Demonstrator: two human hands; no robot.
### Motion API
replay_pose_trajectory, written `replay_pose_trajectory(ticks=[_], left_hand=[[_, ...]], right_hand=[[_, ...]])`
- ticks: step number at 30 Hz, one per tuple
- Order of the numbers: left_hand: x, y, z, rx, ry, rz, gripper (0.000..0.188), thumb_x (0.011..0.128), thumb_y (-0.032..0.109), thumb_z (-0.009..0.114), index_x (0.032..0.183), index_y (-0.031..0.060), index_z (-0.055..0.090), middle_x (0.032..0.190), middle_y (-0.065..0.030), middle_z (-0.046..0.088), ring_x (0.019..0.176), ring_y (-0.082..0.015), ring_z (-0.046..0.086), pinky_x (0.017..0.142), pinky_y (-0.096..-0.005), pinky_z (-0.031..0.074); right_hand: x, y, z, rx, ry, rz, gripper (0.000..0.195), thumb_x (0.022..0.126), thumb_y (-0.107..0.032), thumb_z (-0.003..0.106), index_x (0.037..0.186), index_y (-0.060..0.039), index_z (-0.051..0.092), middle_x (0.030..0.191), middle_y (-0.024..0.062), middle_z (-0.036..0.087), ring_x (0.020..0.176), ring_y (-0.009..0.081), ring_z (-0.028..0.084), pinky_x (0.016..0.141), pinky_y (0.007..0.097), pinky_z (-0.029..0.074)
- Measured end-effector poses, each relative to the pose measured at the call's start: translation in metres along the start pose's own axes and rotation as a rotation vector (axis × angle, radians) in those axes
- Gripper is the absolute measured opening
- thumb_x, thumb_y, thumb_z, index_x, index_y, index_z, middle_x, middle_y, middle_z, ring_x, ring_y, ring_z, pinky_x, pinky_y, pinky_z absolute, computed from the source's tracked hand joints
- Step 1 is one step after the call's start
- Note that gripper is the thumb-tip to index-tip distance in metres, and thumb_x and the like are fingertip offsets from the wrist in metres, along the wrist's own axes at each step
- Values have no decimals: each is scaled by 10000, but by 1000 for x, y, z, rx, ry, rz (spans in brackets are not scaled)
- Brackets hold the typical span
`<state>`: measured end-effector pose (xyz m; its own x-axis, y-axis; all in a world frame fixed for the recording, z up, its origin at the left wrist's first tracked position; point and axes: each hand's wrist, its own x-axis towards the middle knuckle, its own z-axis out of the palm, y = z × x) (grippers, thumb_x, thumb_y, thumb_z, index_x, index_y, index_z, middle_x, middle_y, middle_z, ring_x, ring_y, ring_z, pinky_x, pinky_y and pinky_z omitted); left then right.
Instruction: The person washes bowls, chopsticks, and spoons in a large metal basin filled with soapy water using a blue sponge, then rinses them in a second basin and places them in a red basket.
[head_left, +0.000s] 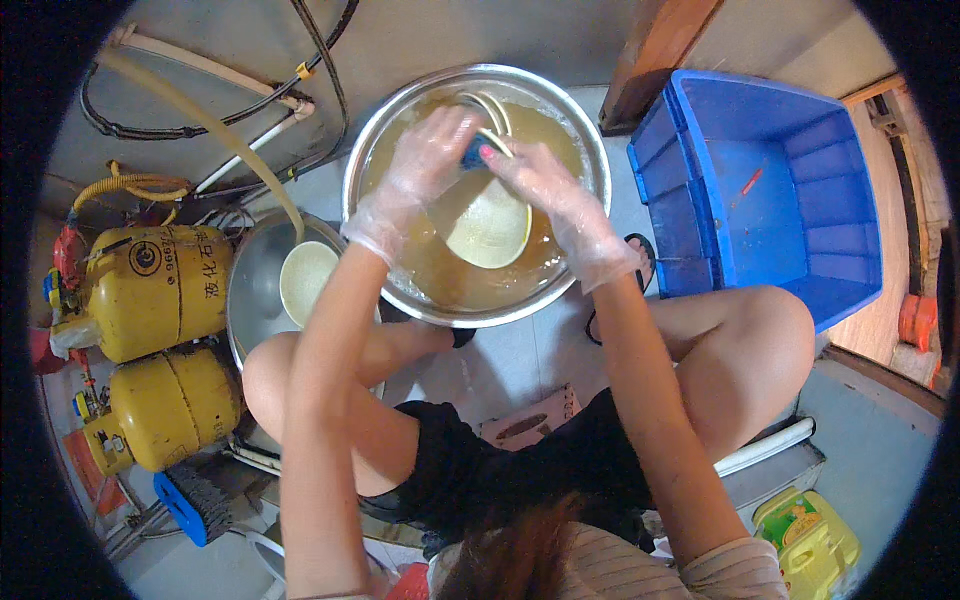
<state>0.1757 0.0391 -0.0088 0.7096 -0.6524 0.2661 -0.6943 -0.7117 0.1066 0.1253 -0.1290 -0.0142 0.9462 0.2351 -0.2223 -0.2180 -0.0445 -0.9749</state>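
Observation:
Both my hands wear clear plastic gloves above a wide metal basin (600, 210) of cloudy brownish water. My right hand (544, 176) grips a pale bowl (498, 141) by its rim, the thumb with its pink nail on the near side. In my left hand (431, 150), its fingers blurred, is a blue pad (473, 153), pressed against that bowl and partly hidden. Just below the hands, a larger pale bowl (491, 229) lies in the water. Further pale bowl rims (491, 109) show behind my fingers.
A second metal basin (259, 262) at left holds a pale bowl (304, 281), with a hose (225, 142) running into it. Two yellow gas cylinders (161, 292) stand beyond. At right is a blue plastic crate (765, 202); a blue-backed brush (184, 506) lies lower left.

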Motion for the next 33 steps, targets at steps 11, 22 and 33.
replay_pose_trajectory(ticks=[11,22,33], left_hand=[[-13,30,44,-1242,474,-1227,272,718,111,597,977,43,549,842,-128,604,786,-252,592,663,-324,468],[-60,47,89,-1137,161,-1046,299,662,119,658,916,4,548,819,-107,599,721,-184,570,637,-292,461],[-8,18,12,92,-239,50,689,651,144,602,1249,87,265,1242,-130,347,1132,-276,359,907,-378,344]], right_hand=[[-6,9,10,463,256,-127,520,761,-207,559,1223,-78,358,1093,126,471,1032,219,439,910,306,303],[-8,66,11,254,341,-130,354,817,-142,502,1143,-10,462,1105,119,483,1053,196,424,881,272,326],[-36,55,4,684,202,261,531,789,-418,487,1168,-50,435,1188,99,438,1111,183,381,926,281,268]])
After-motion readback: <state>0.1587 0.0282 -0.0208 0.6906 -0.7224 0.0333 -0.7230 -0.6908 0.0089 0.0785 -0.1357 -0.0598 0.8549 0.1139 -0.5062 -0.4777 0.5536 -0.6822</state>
